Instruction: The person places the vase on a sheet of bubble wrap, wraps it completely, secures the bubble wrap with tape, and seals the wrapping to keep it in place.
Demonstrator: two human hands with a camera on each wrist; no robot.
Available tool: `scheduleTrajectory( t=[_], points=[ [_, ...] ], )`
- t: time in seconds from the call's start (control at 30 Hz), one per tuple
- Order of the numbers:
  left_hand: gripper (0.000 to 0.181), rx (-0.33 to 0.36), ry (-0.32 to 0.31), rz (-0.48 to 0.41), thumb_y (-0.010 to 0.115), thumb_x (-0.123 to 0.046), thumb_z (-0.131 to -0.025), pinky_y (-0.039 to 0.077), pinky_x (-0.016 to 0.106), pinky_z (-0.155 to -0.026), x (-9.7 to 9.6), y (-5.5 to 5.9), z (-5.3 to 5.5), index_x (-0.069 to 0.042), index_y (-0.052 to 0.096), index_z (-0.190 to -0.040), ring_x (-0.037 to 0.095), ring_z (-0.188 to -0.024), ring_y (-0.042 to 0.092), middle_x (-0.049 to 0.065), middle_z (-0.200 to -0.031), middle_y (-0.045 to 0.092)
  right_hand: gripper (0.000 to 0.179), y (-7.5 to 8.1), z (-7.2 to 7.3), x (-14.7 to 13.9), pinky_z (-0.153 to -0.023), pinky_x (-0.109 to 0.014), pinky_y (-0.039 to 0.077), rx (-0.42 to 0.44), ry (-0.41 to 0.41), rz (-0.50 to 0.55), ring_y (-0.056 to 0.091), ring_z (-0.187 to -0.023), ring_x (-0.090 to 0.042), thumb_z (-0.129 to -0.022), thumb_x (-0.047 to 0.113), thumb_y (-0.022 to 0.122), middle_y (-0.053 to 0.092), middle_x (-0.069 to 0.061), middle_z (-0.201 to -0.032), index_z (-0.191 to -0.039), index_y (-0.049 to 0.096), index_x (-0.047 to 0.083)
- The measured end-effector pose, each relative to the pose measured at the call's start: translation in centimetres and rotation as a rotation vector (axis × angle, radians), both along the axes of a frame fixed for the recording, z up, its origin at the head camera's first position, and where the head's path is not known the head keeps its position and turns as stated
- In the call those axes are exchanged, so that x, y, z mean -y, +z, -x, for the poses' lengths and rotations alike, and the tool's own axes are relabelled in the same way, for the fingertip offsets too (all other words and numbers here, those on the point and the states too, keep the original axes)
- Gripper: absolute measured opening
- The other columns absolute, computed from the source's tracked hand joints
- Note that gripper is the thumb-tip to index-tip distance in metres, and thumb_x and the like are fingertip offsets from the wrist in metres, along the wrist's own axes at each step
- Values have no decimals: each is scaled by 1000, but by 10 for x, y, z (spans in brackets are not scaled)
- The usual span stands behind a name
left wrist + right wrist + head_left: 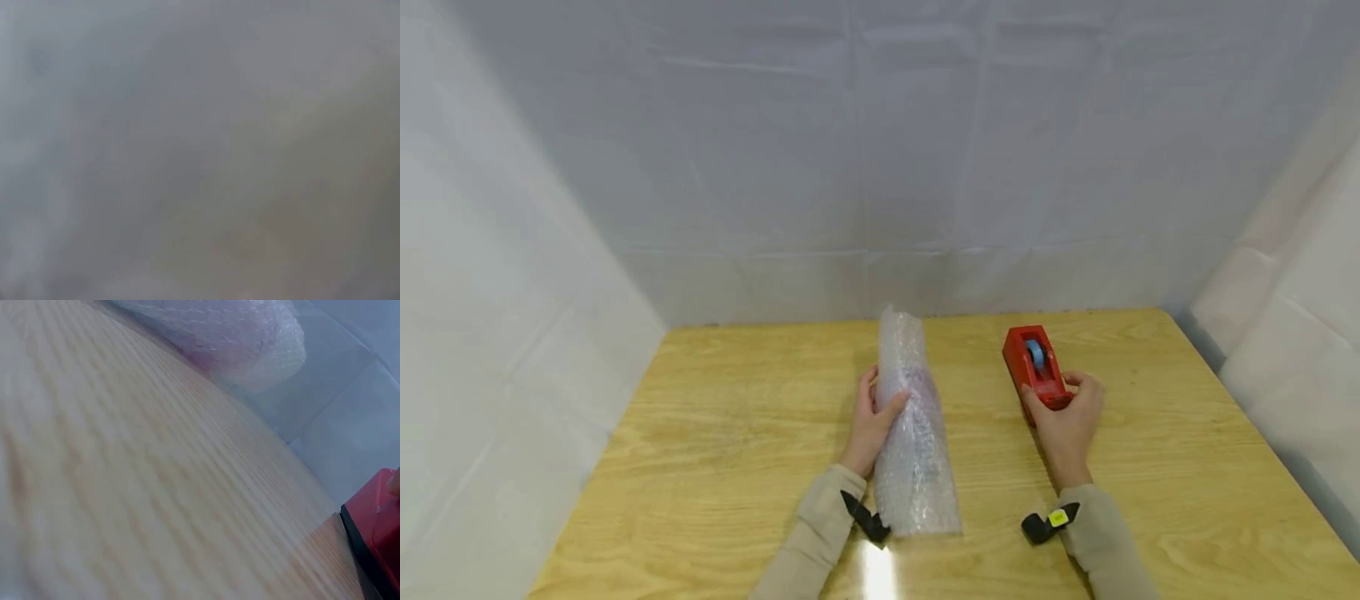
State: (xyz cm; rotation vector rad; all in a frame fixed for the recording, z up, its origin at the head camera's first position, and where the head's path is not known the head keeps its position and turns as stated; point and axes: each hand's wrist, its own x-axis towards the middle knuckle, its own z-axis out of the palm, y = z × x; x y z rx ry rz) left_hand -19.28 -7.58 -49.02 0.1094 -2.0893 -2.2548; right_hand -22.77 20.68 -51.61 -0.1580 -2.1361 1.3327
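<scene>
A rolled bundle of bubble wrap (917, 475) lies lengthwise near the middle of the table, with something purplish showing through it. My left hand (870, 427) grips its left side, thumb on top and the other fingers partly hidden behind it. To the right, a red tape dispenser (1021, 364) holds a blue-cored roll of tape (1036, 353). My right hand (1067, 427) holds the dispenser's near end between thumb and fingers. In the right wrist view the dispenser's red side (377, 515) and black base show at the right edge. The left wrist view is only a grey blur.
The wooden table (722, 433) reaches back to a pale sheet wall (865, 167), with more sheeting at left and right. Black wrist cameras sit on both sleeves; the left one (867, 518) is close to the wrap's near end.
</scene>
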Motion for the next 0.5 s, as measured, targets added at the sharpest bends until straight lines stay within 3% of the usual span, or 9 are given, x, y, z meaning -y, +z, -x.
scheduleTrajectory(
  t=[0.2, 0.5],
  points=[
    [69, 3, -14, -5, 68, -18, -95, 52, 37, -86, 0, 1, 0, -14, 28, -151, 23, -104, 59, 19, -129, 53, 37, 2, -2, 0, -81, -41, 36, 6, -6, -46, 45, -101, -36, -77, 20, 84, 47, -20, -105, -90, 55, 1],
    [68, 3, -26, -10, 65, -11, -95, 52, 38, -83, 1, 7, -2, -8, 27, -151, 23, -101, 60, 22, -127, 53, 34, 7, -4, 3, -85, -41, 36, 29, -14, 10, 45, -103, -32, -77, 18, 84, 48, -17, -106, -78, 54, 1]
  ],
)
